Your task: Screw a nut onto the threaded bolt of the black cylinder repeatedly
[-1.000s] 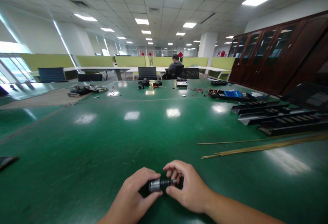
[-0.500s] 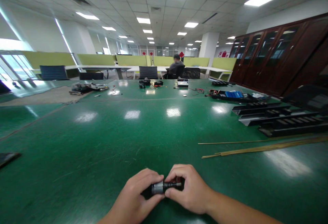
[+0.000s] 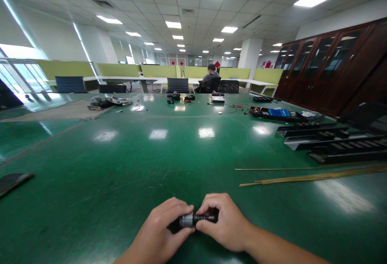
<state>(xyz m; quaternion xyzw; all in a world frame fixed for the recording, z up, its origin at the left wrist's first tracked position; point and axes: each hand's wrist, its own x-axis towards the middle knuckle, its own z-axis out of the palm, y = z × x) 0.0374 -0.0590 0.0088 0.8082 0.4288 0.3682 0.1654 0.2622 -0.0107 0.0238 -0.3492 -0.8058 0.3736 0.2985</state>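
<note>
Close to the table's near edge, a small cylindrical part (image 3: pixel 186 220) with a silver barrel lies between my two hands. A dark, ribbed narrow shaft (image 3: pixel 205 217) extends from its right end. My left hand (image 3: pixel 161 227) is closed round the barrel, thumb below and fingers above. On the shaft side, my right hand (image 3: pixel 225 223) pinches the part near where barrel and shaft meet. Fingers cover some of the part, and its exact kind cannot be made out. Both hands are low over the green tabletop (image 3: pixel 127 163).
Thin tan rods (image 3: pixel 287 180) lie at the right, with black metal channels (image 3: pixel 347 151) behind them. A black tray with blue items (image 3: pixel 278 113) stands farther back. At the left edge is a flat dark object (image 3: pixel 13 183). A person (image 3: pixel 211 78) sits beyond the table.
The camera view has turned slightly left, so the surroundings appear shifted right. Both hands keep nearly the same hold on the cylindrical part.
</note>
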